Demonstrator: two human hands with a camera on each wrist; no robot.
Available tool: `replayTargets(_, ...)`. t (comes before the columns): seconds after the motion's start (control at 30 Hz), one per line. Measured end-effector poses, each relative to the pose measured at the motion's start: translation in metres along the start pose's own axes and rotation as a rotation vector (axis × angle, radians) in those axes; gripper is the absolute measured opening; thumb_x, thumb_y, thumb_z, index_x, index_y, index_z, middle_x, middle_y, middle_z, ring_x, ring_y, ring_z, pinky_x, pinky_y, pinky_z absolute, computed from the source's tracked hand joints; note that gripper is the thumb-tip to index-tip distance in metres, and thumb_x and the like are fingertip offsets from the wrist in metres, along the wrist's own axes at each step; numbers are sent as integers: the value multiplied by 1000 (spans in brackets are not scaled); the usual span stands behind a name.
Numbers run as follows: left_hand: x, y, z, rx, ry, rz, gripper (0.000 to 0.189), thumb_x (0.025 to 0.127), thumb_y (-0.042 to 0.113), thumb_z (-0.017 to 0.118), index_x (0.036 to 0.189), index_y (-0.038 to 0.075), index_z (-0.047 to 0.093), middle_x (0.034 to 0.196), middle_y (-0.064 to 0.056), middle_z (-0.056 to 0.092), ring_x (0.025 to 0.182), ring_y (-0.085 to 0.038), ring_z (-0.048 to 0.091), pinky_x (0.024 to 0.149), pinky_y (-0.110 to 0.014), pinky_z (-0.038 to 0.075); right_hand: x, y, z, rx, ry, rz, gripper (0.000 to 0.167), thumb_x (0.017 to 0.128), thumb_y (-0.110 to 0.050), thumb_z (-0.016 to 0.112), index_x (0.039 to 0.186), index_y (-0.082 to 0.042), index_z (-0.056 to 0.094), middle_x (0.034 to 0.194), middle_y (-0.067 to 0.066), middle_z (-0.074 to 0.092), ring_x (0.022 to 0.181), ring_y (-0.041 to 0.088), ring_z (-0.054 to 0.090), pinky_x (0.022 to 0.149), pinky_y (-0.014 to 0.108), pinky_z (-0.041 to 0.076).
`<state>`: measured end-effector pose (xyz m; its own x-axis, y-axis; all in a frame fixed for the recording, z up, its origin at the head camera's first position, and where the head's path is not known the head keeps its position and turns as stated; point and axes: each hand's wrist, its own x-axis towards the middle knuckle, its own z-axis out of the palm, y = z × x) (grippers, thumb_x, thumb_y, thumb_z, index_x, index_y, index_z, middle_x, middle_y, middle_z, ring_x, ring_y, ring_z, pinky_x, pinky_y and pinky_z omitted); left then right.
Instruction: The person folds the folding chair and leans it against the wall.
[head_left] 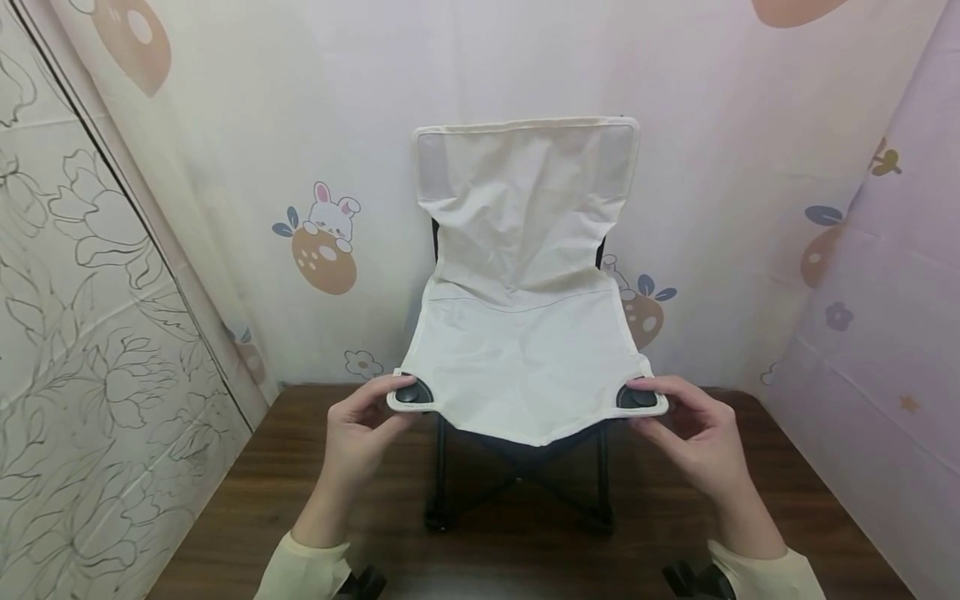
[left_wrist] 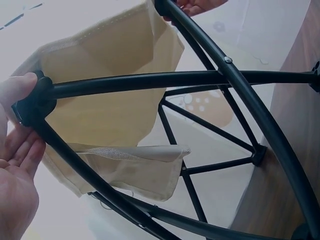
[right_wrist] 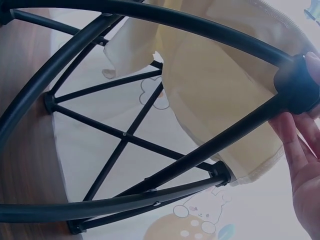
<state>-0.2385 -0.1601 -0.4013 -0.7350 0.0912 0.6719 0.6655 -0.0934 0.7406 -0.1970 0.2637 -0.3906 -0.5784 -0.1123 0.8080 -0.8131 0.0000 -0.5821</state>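
A folding chair with a cream fabric seat [head_left: 525, 358] and backrest [head_left: 521, 192] stands unfolded, facing me. My left hand [head_left: 363, 421] pinches its front left corner, thumb on the black corner patch [head_left: 414, 392] and fingers beneath. At the front right corner my right hand [head_left: 697, 425] grips the same way, thumb over the other black patch [head_left: 637, 394]. From below, the left wrist view shows the left thumb and fingers around a black plastic joint [left_wrist: 37, 100] where dark tubes meet. The right wrist view shows the right fingers under the matching joint [right_wrist: 297, 82].
The chair's crossed black legs [head_left: 521, 479] stand on a dark brown wooden table [head_left: 300, 483]. Close behind hangs a pale curtain [head_left: 330, 100] printed with rabbits and fruit. A sheet with flower line drawings [head_left: 90, 317] hangs at the left, and another pale sheet [head_left: 885, 350] at the right.
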Motion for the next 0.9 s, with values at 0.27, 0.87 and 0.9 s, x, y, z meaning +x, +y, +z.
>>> replayTargets(0.27, 0, 2, 3, -8, 23, 3, 38, 89, -19, 78, 125, -5, 76, 126, -13, 77, 107, -20, 73, 86, -29, 64, 0, 0, 2, 4, 3, -2, 48, 79, 36, 70, 125, 22, 65, 124, 18, 76, 107, 21, 71, 99, 25, 59)
replayTargets(0.87, 1, 6, 8, -16, 20, 5, 39, 90, -19, 78, 126, -6, 75, 127, -12, 77, 108, -20, 74, 90, -30, 64, 3, -5, 3, -15, 11, 20, 50, 78, 38, 68, 125, 20, 66, 124, 16, 76, 106, 20, 71, 97, 23, 59)
replayTargets(0.9, 1, 7, 8, -16, 20, 5, 39, 90, -19, 78, 126, -6, 75, 127, -12, 77, 108, -20, 74, 90, -30, 64, 3, -5, 4, -16, 11, 22, 50, 78, 38, 68, 126, 20, 66, 124, 16, 76, 107, 20, 71, 97, 24, 59)
